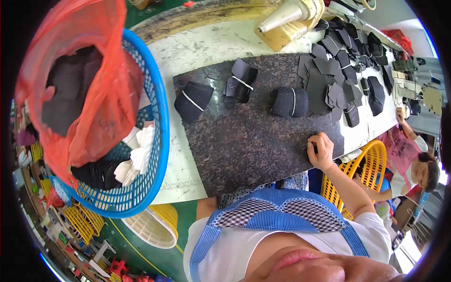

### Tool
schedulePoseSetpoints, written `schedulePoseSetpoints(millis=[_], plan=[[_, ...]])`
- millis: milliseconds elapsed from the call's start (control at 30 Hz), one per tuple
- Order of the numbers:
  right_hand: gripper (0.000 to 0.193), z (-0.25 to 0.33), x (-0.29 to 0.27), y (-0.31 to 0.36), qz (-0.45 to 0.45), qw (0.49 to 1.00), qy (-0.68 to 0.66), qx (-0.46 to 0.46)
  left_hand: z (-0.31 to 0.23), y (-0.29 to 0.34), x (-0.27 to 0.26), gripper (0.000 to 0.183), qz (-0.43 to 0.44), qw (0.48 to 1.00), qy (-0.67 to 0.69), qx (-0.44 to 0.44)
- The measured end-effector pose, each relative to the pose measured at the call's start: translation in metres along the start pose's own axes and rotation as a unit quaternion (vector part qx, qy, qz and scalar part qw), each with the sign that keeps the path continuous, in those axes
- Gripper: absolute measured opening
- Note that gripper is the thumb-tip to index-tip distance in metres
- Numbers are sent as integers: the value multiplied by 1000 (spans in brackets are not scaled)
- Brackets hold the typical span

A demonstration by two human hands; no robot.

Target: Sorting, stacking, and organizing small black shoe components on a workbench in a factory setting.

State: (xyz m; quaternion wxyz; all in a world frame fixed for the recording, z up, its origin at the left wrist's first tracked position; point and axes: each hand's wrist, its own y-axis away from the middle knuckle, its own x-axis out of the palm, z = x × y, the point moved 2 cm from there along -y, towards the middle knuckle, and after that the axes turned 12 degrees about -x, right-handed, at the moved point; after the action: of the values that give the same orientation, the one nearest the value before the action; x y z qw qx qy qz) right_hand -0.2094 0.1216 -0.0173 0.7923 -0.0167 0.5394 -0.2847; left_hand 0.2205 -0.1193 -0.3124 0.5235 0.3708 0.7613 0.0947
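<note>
My right hand (322, 150) rests on the near right part of a dark speckled stone slab (244, 141), its fingers curled into a loose fist. Nothing shows sticking out of it. My left hand is out of view; only a bit of the upper arm shows beside the slab's near left corner. Across the far part of the slab lie three bundles of black cut pieces, each bound with a pale band: a left bundle (193, 101), a middle bundle (241, 84) and a right bundle (290, 102). Loose dark grey pieces (319, 89) overlap in a pile at the slab's right end.
At left stands a blue basket (162, 141) holding a red plastic bag (103, 113), with white bundles (138, 155) below. More black bundles (376, 94) lie at far right. A cone of thread (286, 16) is at the back. Another person (404, 150) sits beyond a yellow basket (376, 160).
</note>
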Motion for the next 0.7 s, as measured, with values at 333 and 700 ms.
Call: schedulePoseSetpoints(millis=[333, 700], plan=[[33, 16, -9, -25, -119, 979, 81, -147, -17, -64, -28, 50, -164, 962, -36, 215], [62, -47, -2, -175, 3, 991, 93, -95, -166, 71, -201, 22, 432, 883, 183, 39]])
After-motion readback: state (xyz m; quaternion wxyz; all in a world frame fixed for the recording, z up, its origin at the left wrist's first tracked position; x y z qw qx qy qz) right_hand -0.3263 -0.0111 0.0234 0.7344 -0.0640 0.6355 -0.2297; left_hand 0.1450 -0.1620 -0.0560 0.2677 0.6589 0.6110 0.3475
